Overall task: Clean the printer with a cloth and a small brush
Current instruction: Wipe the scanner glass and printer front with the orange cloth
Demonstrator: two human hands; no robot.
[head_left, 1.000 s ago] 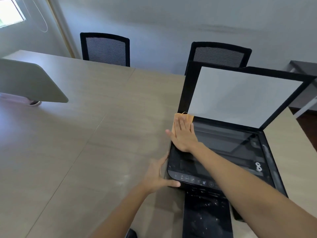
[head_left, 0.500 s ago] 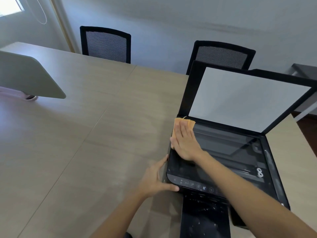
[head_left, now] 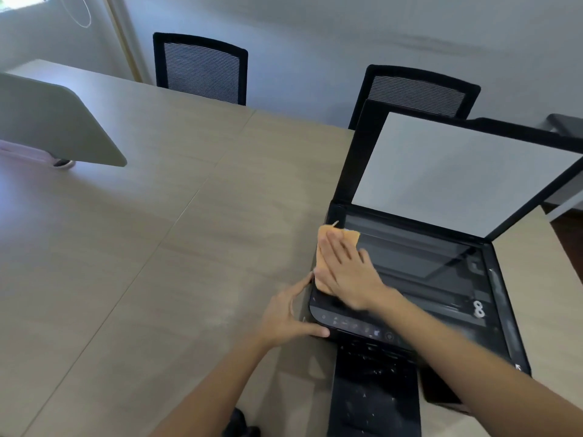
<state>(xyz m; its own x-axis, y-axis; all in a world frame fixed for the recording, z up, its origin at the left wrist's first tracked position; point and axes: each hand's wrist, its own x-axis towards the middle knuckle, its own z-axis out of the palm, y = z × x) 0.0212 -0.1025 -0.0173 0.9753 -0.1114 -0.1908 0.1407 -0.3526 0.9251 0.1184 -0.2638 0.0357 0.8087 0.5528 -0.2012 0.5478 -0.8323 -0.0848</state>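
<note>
A black printer [head_left: 501,294] stands on the wooden table [head_left: 157,247] with its scanner lid [head_left: 457,171] raised and the white underside showing. My right hand [head_left: 350,272] lies flat on an orange cloth [head_left: 325,247], pressing it onto the left edge of the scanner glass. My left hand [head_left: 288,313] braces the printer's front-left corner, thumb on the front edge and fingers against the side. The dusty output tray [head_left: 375,395] sticks out at the front. No brush is in view.
Two black mesh chairs [head_left: 202,67] [head_left: 416,93] stand behind the table's far edge. A grey slanted panel [head_left: 53,121] stands at the far left of the table. A dark desk edge [head_left: 568,124] shows at the right.
My right hand has slid the orange cloth toward me along the left edge of the scanner glass. My left hand stays on the printer's front-left corner.
</note>
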